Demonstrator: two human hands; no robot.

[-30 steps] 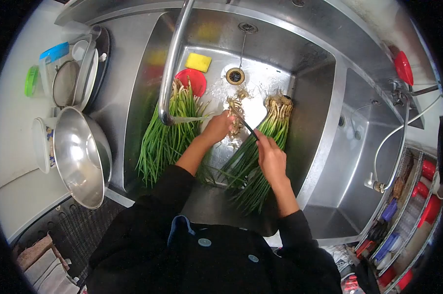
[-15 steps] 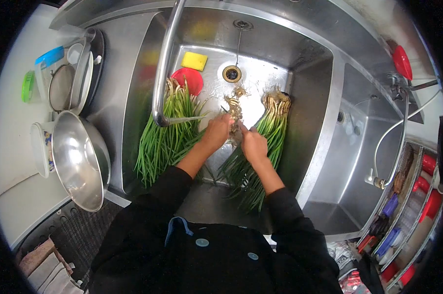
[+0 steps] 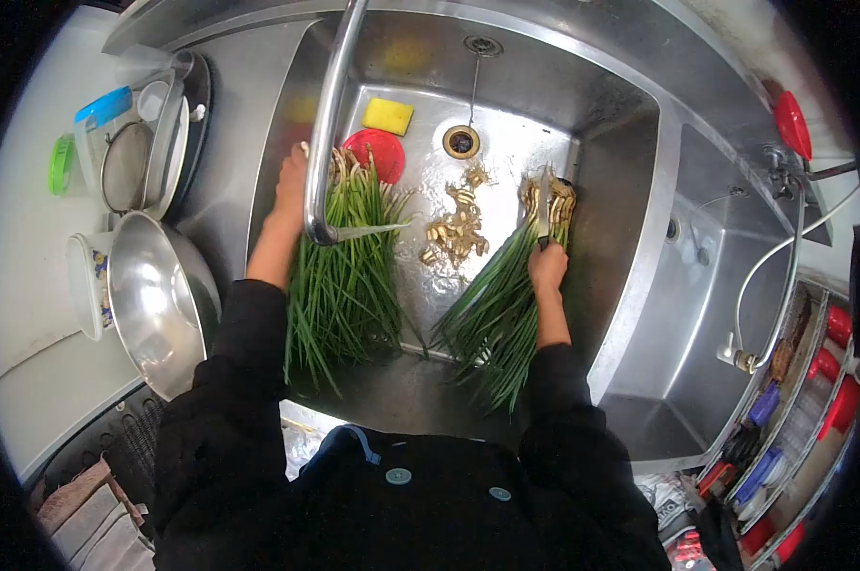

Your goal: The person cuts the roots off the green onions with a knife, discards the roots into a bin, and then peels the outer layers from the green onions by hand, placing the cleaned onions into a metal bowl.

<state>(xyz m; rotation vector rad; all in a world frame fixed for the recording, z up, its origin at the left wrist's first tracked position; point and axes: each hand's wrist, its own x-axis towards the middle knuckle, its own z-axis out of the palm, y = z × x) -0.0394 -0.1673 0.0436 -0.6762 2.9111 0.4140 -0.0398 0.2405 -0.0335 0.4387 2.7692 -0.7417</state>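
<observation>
My right hand (image 3: 548, 268) is closed around the black handle of a knife (image 3: 543, 205). The blade points away from me, over the root ends of the right-hand bunch of spring onions (image 3: 497, 319). At the left side of the sink, my left hand (image 3: 291, 190) is closed beside another pile of spring onions (image 3: 349, 276). A pale onion end shows above its fingers, which the tap partly covers. Between the bunches, cut root ends (image 3: 457, 233) lie scattered on the wet sink floor.
The tap (image 3: 327, 124) arches over the left pile, with water running from its spout. A yellow sponge (image 3: 388, 116) and a red round thing (image 3: 377, 155) lie near the drain (image 3: 460, 143). A steel bowl (image 3: 159, 305) stands left; a second basin (image 3: 673, 314) is right.
My hands have parted from over the root ends. The left moved to the far side of the left pile; the right moved right with the knife, uncovering the cut roots.
</observation>
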